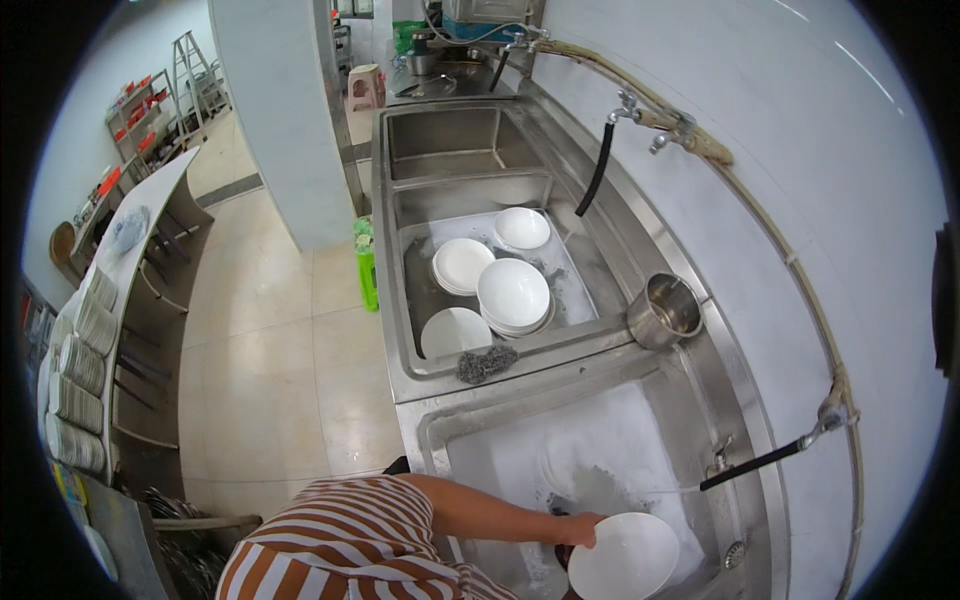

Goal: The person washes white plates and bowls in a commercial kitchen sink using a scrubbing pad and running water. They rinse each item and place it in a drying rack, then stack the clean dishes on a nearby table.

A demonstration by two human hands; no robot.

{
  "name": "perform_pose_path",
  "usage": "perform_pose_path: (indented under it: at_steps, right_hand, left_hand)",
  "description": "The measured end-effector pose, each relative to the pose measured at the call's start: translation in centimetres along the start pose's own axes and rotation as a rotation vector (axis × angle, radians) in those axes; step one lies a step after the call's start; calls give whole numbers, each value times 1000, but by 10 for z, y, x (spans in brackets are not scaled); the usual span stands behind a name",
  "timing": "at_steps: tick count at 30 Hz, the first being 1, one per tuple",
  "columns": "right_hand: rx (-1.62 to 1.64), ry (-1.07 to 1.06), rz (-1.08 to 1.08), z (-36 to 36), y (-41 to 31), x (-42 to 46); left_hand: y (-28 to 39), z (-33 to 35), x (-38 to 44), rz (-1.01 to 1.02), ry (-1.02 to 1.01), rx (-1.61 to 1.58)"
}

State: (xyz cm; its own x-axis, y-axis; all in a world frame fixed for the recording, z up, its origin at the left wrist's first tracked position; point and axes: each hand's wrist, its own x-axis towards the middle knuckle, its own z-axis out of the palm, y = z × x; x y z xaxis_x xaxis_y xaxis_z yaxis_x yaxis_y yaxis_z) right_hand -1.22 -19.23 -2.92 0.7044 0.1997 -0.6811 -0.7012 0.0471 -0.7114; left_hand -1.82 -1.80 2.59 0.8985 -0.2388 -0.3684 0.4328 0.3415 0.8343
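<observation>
My left hand (582, 529) grips the rim of a white dish (626, 556), plate or shallow bowl, tilted above the near sink basin (480, 457). Only a sliver of what seems to be my right hand (571, 595) shows at the bottom edge, by the dish's lower rim; its grip is hidden. White suds (600, 420) cover much of the water below, and a round dish outline shows faintly in them. A thin stream of water runs from the black hose (754, 463) on the wall tap into this basin.
Stacked white bowls (513, 292) and plates (463, 264) stand in the middle basin. A steel wool scourer (486, 364) lies on the divider, near a metal pot (664, 311). Another black hose (597, 169) hangs over the sink. Stacked dishes (81, 367) line the left table.
</observation>
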Motion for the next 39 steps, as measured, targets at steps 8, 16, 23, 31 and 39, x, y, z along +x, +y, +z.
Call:
perform_pose_path:
  at_steps: [8, 16, 23, 31, 39]
  right_hand:
    - [-130, 102, 80, 9, 28, 14]
    - [-210, 145, 101, 45, 31, 18]
    - [-231, 156, 107, 70, 31, 25]
    - [-244, 197, 87, 50, 36, 13]
    - [-503, 171, -12, 17, 56, 0]
  left_hand:
    - [147, -133, -120, 370, 375, -74]
    - [211, -323, -268, 328, 931, 138]
    - [213, -411, -286, -401, 802, 540]
    - [166, -468, -218, -893, 453, 551]
    - [93, -526, -176, -1150, 314, 581]
